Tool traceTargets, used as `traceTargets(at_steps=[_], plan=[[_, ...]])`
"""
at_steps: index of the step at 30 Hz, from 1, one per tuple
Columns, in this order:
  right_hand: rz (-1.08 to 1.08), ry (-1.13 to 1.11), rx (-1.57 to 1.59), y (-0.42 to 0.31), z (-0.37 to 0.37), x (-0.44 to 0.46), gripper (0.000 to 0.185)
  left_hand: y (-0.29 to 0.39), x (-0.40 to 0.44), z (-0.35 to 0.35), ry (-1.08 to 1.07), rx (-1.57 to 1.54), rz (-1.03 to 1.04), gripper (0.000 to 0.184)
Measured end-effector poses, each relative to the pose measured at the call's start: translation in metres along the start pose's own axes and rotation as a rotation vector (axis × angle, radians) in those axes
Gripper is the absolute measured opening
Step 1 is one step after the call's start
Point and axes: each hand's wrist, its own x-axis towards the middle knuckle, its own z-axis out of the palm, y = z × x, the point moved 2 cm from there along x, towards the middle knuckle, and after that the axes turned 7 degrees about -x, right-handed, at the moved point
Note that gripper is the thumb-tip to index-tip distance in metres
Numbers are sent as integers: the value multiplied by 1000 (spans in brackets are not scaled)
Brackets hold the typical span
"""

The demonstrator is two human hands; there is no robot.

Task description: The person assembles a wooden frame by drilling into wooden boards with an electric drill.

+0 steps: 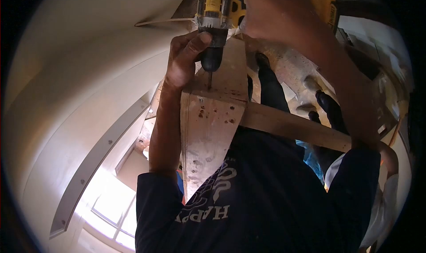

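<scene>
A yellow and black power drill points downward at the top centre, its bit touching or entering the upper face of a wooden beam. My left hand is closed around the front of the drill near the black chuck, with the thumb across the collar. Higher up on the right, my right hand is closed at the drill's handle; the frame's top edge and the hand itself hide part of the grip. Several dark holes mark the beam's near face below the bit.
A wooden crosspiece runs right from the beam. Legs and shoes show below on the stained floor. Another person's white sleeve is at the lower right. A pale curved wall fills the left, with a bright window below.
</scene>
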Motion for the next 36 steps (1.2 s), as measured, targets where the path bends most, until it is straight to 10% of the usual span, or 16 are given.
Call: traceTargets(at_steps=[14,23,32,36], plan=[[-22,81,-160,-4,-3,-8,29,-1,0,-1,-16,-30,-21,48],[143,-312,177,39,41,-13,52,-4,-3,-4,96,152,-198,51],[224,13,284,91,50,-42,52,13,-28,-13,102,298,-129,44],[200,37,266,106,71,-54,43,9,-39,-54,151,-222,-165,42]])
